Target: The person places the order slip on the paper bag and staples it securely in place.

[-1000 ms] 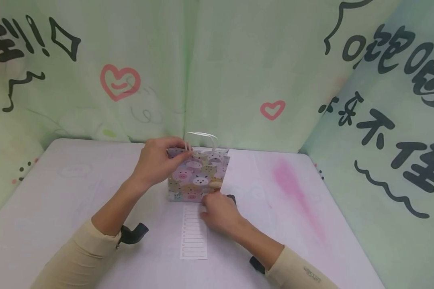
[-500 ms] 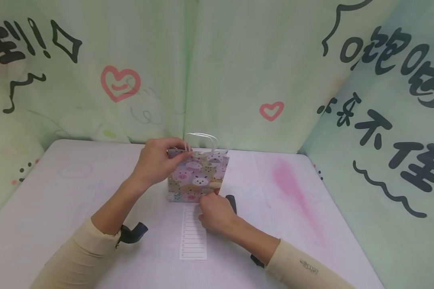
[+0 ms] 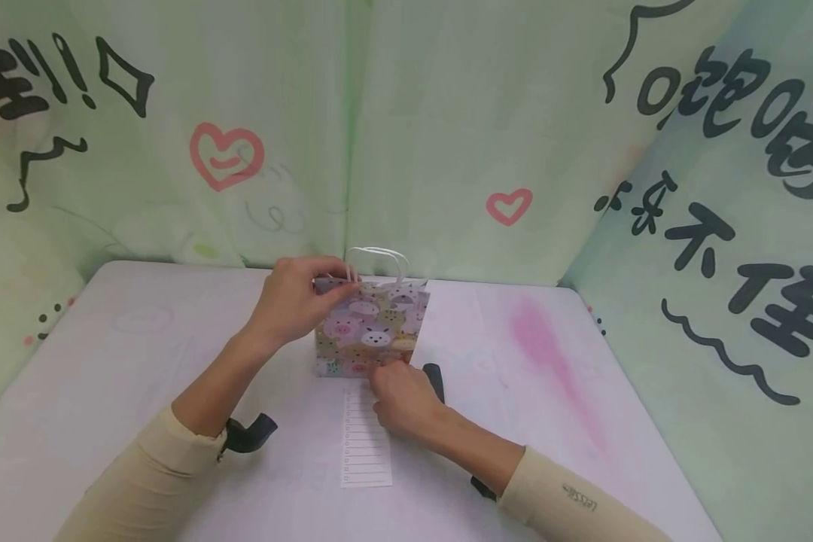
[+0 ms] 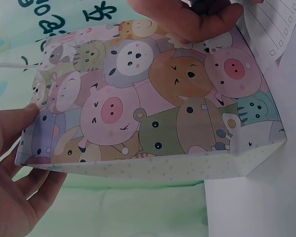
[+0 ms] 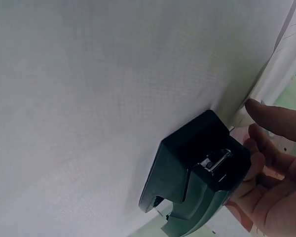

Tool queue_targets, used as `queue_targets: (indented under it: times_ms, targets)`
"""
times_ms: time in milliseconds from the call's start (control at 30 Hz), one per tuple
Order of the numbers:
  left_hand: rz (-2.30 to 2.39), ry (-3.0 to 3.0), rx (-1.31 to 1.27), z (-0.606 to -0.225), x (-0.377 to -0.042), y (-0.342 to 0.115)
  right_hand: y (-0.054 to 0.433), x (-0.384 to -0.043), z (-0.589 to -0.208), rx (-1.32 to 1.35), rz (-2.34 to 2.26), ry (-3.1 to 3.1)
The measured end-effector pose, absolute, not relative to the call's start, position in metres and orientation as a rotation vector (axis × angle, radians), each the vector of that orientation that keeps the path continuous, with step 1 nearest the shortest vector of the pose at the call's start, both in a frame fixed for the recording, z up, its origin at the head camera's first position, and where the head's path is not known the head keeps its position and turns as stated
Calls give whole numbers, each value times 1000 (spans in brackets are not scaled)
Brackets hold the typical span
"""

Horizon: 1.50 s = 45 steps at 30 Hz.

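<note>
A small paper gift bag (image 3: 373, 324), printed with pigs and other cartoon animals, stands on the table with white cord handles (image 3: 382, 252) up. My left hand (image 3: 296, 297) pinches its upper left corner, thumb in front and fingers behind. Low at the bag's front right is my right hand (image 3: 406, 395), fingers curled round a dark green stapler-like tool (image 5: 202, 168) with a metal pin; its exact kind is unclear. A narrow white checklist slip (image 3: 366, 444) with ruled lines lies below the bag, its upper end at the bag's bottom edge. In the right wrist view, thumb and paper edge lie close together.
The table (image 3: 176, 361) has a pale cover with a pink smear (image 3: 549, 354) on the right. Green printed curtains (image 3: 433, 135) with hearts and lettering enclose it at the back and sides. A dark wrist mount (image 3: 251, 434) sticks out from the left sleeve's cuff.
My right hand has moved slightly left along the bag's bottom, and more of the dark tool shows beside it. The slip has shifted a little to the right. My left hand keeps its hold.
</note>
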<state>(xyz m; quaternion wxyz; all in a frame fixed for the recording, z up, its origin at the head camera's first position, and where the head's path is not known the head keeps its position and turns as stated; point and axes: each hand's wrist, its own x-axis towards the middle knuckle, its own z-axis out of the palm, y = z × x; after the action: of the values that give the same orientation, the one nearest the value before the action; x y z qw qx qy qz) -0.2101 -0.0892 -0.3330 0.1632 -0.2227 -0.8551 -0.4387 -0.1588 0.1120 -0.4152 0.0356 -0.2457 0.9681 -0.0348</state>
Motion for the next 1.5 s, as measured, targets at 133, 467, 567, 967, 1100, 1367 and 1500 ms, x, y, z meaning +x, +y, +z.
queue_targets:
  times_ms: [133,467,567,967,1100,1367,1500]
  targets:
    - [-1262,-2444,-632,-332,-211,-89,113,-159,-416,-785,-122,2976]
    - [-1267,-2425,-645,-330,-214,-90,115,-160,-400,-770,-325,2956]
    - [-1289,-2426,-645,-330,-213,-90,116,-159,-391,-774,-435,2949]
    - [-1321,-2430,-648,-330,-212,-94,128,-158,-359,-975,-788,2998]
    - [-1321,-2427,-653,-330,-212,-94,131,-160,-353,-970,-842,3029]
    - [-1297,-2445,-658,-331,-211,-95,136,-164,-345,-1010,-900,3073]
    - [-1291,-2448,-671,-331,-211,-96,138,-166,-340,-1028,-921,3100]
